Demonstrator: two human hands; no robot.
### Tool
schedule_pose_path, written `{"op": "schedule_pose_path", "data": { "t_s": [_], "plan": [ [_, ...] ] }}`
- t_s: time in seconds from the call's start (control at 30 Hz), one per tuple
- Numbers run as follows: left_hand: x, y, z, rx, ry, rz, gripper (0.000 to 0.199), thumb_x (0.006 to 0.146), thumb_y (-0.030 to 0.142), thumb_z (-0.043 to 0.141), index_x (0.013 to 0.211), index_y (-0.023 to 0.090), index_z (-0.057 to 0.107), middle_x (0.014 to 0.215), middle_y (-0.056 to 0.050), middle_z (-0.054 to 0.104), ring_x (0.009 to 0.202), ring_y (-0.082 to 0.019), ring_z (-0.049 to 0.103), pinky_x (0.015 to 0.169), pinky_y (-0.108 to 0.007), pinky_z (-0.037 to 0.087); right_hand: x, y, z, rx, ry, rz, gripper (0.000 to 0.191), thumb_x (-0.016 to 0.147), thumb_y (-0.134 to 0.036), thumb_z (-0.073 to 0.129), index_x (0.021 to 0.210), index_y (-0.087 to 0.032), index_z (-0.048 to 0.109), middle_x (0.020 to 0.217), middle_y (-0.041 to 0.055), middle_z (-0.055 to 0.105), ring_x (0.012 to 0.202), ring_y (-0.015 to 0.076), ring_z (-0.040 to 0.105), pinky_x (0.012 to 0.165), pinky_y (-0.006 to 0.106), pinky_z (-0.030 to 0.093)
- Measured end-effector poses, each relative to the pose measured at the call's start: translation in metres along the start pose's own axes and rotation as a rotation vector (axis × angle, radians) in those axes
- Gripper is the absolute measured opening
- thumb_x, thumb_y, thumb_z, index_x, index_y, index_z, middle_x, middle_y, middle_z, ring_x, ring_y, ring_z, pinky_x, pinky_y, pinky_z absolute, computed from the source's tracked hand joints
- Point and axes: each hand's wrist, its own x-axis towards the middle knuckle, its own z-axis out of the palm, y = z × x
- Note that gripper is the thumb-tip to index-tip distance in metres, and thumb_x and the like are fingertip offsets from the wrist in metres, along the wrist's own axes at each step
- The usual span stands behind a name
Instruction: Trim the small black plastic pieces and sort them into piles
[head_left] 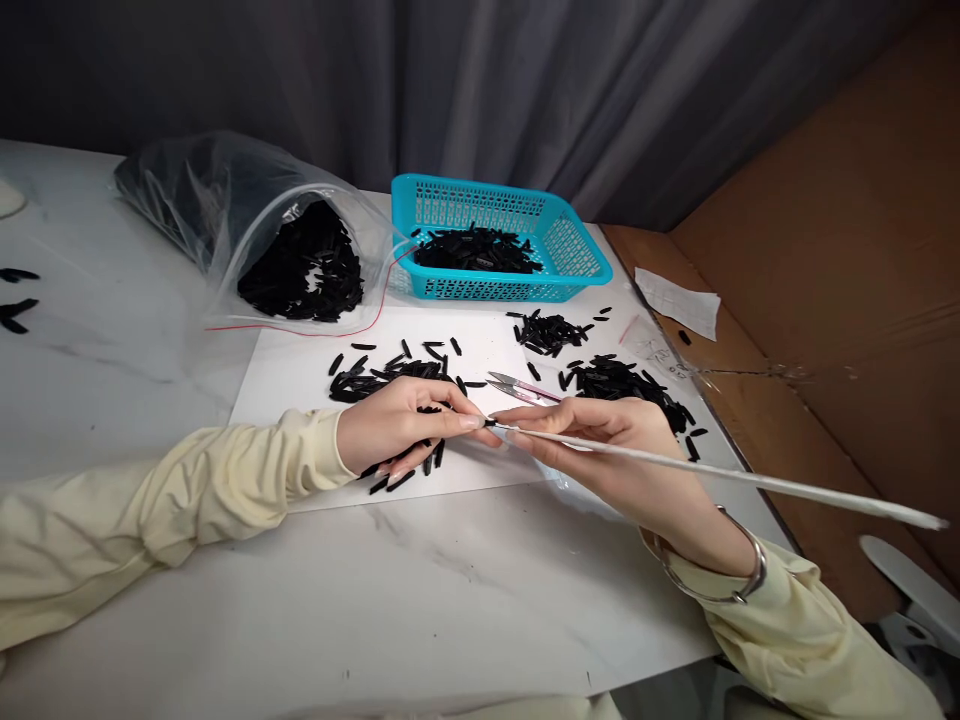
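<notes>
My left hand (411, 420) pinches a small black piece (490, 423) between thumb and finger, with more black pieces showing under its curled fingers. My right hand (607, 450) is closed on a long thin white stick (720, 468), whose near tip meets the small black piece at the fingertips. The stick's far end points to the lower right. Behind my hands lie small scissors (517, 387) with a pinkish handle, partly hidden by my right hand. A loose pile of black pieces (382, 376) is spread on a white sheet (285, 365) beneath my left hand.
A clear bag (180, 190) of black pieces lies open at the back left, beside a blue basket (502, 288) holding more. Further piles (551, 332) lie at the right. A paper slip (679, 302) and brown cardboard (840, 260) are at the right edge.
</notes>
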Motion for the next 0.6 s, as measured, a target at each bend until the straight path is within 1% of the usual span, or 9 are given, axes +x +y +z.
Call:
{"op": "schedule_pose_path", "data": {
  "t_s": [0.07, 0.13, 0.2, 0.27, 0.37, 0.43, 0.5, 0.53, 0.6],
  "plan": [
    [-0.005, 0.006, 0.001, 0.093, 0.019, 0.030, 0.019, 0.082, 0.032, 0.050, 0.083, 0.013, 0.054, 0.097, -0.010, 0.069, 0.021, 0.000, 0.035, 0.022, -0.017, 0.020, 0.000, 0.001, -0.005, -0.103, 0.020, -0.073, 0.012, 0.077, -0.030, 0.062, 0.075, -0.020, 0.069, 0.090, 0.0023, 0.071, 0.093, 0.0225, 0.065, 0.087, 0.036, 0.050],
    [-0.008, 0.020, 0.000, 0.279, 0.078, 0.123, 0.021, 0.082, 0.033, 0.050, 0.082, 0.014, 0.056, 0.095, -0.007, 0.070, 0.024, 0.000, 0.036, 0.025, -0.017, 0.024, 0.001, 0.005, -0.012, -0.283, 0.027, -0.167, 0.018, 0.083, -0.028, 0.056, 0.090, -0.019, 0.069, 0.092, 0.0038, 0.071, 0.089, 0.0211, 0.066, 0.075, 0.030, 0.052],
    [-0.006, 0.040, -0.005, 0.547, 0.208, 0.294, 0.019, 0.082, 0.030, 0.051, 0.082, 0.014, 0.061, 0.087, -0.004, 0.071, 0.032, -0.002, 0.043, 0.033, -0.016, 0.032, 0.005, 0.011, -0.018, -0.530, -0.012, -0.294, 0.024, 0.087, -0.025, 0.049, 0.104, -0.018, 0.065, 0.090, 0.0053, 0.071, 0.078, 0.0187, 0.067, 0.063, 0.026, 0.049],
    [0.007, 0.064, -0.014, 0.835, 0.404, 0.463, 0.016, 0.082, 0.025, 0.051, 0.080, 0.014, 0.063, 0.080, -0.002, 0.071, 0.052, -0.007, 0.056, 0.051, -0.016, 0.042, 0.012, 0.015, -0.022, -0.798, -0.090, -0.446, 0.028, 0.089, -0.020, 0.044, 0.113, -0.018, 0.060, 0.079, 0.0044, 0.070, 0.065, 0.0158, 0.064, 0.055, 0.025, 0.042],
    [0.042, 0.097, -0.035, 1.073, 0.539, 0.338, 0.023, 0.087, 0.025, 0.043, 0.086, 0.014, 0.063, 0.069, -0.001, 0.068, 0.056, -0.011, 0.058, 0.061, -0.022, 0.046, 0.025, 0.014, -0.020, -1.120, -0.195, -0.630, 0.028, 0.088, -0.011, 0.044, 0.111, -0.013, 0.058, 0.065, 0.0032, 0.064, 0.056, 0.0150, 0.058, 0.048, 0.026, 0.033],
    [0.067, 0.114, -0.049, 1.126, 0.570, 0.306, 0.021, 0.086, 0.023, 0.048, 0.082, 0.011, 0.064, 0.071, -0.006, 0.066, 0.072, -0.016, 0.061, 0.072, -0.029, 0.047, 0.034, 0.010, -0.017, -1.237, -0.253, -0.732, 0.023, 0.086, -0.009, 0.046, 0.104, -0.009, 0.060, 0.066, 0.0054, 0.064, 0.059, 0.0164, 0.057, 0.049, 0.027, 0.031],
    [0.084, 0.125, -0.059, 1.131, 0.599, 0.273, 0.020, 0.085, 0.026, 0.052, 0.096, 0.011, 0.060, 0.094, -0.009, 0.062, 0.087, -0.019, 0.060, 0.077, -0.035, 0.048, 0.042, 0.007, -0.015, -1.274, -0.280, -0.815, 0.022, 0.086, -0.008, 0.044, 0.102, -0.008, 0.060, 0.066, 0.0063, 0.063, 0.061, 0.0170, 0.057, 0.048, 0.028, 0.029],
    [0.089, 0.127, -0.062, 1.121, 0.600, 0.259, 0.027, 0.085, 0.029, 0.052, 0.107, 0.014, 0.055, 0.106, -0.007, 0.058, 0.092, -0.018, 0.058, 0.078, -0.037, 0.049, 0.045, 0.006, -0.015, -1.254, -0.274, -0.847, 0.023, 0.085, -0.006, 0.043, 0.102, -0.008, 0.060, 0.066, 0.0061, 0.063, 0.061, 0.0169, 0.056, 0.048, 0.028, 0.029],
    [0.087, 0.127, -0.061, 1.069, 0.577, 0.256, 0.028, 0.086, 0.031, 0.051, 0.108, 0.014, 0.054, 0.102, -0.007, 0.058, 0.087, -0.017, 0.059, 0.073, -0.034, 0.050, 0.052, 0.006, -0.017, -1.096, -0.184, -0.848, 0.024, 0.084, -0.006, 0.043, 0.101, -0.010, 0.060, 0.064, 0.0050, 0.063, 0.059, 0.0158, 0.055, 0.048, 0.027, 0.029]
  ]
}}
